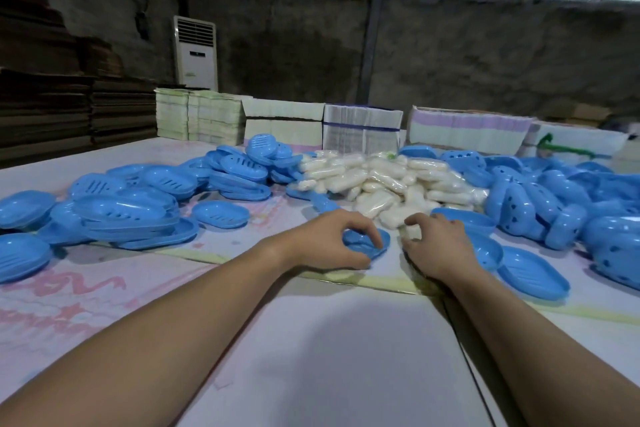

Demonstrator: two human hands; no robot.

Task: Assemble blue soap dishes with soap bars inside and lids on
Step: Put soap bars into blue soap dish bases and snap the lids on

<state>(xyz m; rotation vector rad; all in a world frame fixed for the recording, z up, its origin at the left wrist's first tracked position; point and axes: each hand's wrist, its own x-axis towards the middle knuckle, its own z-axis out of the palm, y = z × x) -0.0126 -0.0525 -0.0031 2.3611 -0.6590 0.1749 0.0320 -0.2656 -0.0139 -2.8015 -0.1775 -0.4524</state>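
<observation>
A blue soap dish [363, 246] lying on the bench [329, 340] is gripped by the left hand [329, 246], its fingers and thumb curled around the rim, while a white wrapped soap bar [410, 234] at the near edge of the soap pile [381, 180] appears to be pinched by the right hand [440, 246], though most of the bar is hidden behind the curled fingers. Slotted blue trays [138, 204] are heaped to the left, hole-dotted blue lids [554, 198] are piled to the right, and bundled stacks of flat cartons [362, 130] are lined along the far edge.
</observation>
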